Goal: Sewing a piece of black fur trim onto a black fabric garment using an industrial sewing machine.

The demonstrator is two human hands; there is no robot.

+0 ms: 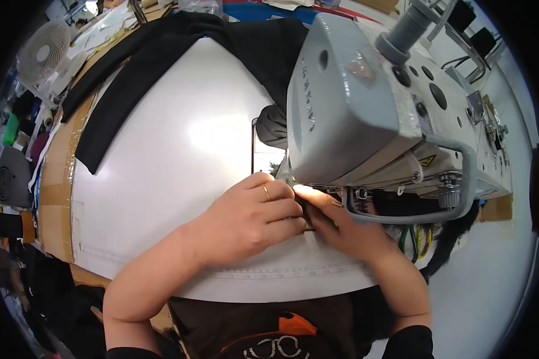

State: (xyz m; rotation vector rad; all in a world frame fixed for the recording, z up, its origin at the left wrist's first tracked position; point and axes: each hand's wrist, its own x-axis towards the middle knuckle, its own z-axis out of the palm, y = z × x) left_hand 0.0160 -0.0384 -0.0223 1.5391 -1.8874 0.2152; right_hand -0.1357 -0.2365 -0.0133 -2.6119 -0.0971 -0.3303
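Note:
My left hand, with a gold-coloured ring on one finger, is curled closed at the front of a grey sewing machine. My right hand meets it from the right, partly under the machine head, its thumb and fingers pinched together. Between the fingertips is dark cloth, mostly hidden by the hands. A bunched black piece of fabric lies just beyond, against the machine's left side. From there a black garment stretches over the far part of the white table, two long narrow pieces of it reaching left.
A white fan stands at the far left, above a cluttered shelf. Brown cardboard with tape edges the table's left side. Scissors with green handles and a yellow-handled tool lie right of my right hand, under the machine's grey guard bar.

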